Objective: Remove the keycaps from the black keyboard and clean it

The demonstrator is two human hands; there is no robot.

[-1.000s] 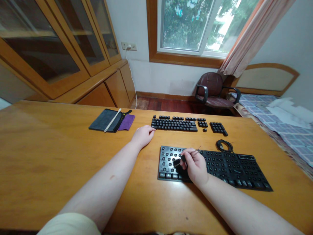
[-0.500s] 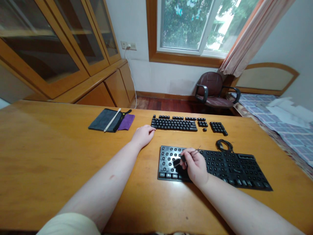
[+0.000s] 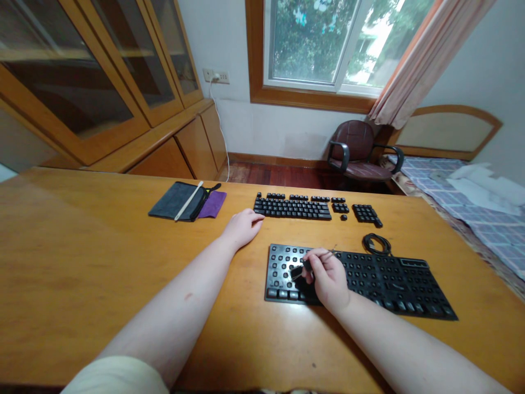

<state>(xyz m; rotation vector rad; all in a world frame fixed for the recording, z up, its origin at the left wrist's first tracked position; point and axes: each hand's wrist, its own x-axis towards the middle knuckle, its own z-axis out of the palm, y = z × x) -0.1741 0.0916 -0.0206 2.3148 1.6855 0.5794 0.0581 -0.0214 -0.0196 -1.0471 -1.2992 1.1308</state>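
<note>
A black keyboard [image 3: 369,273] lies across the desk, most of its keycaps off and its switch stems bare; a row of caps remains along the front edge. Over its left part, my right hand [image 3: 330,279] is closed round a wire keycap puller [image 3: 296,272], whose wire loop points down at the switches. Thin wire ends also stick out behind the fingers. My left hand [image 3: 244,229] rests on the desk, fingers reaching toward the near left corner of the loose keycaps [image 3: 293,209], which are laid out in keyboard order. Whether its fingertips touch a cap is hard to tell.
A coiled black cable [image 3: 376,244] lies behind the keyboard. At the left are a grey pouch [image 3: 168,201] with a pale stick [image 3: 188,201] across it and a purple cloth [image 3: 212,204]. Beyond the desk stands an armchair [image 3: 361,150].
My left hand has shifted slightly to the right and its fingers have stretched out a little. My right hand and the keycap puller have hardly moved.
</note>
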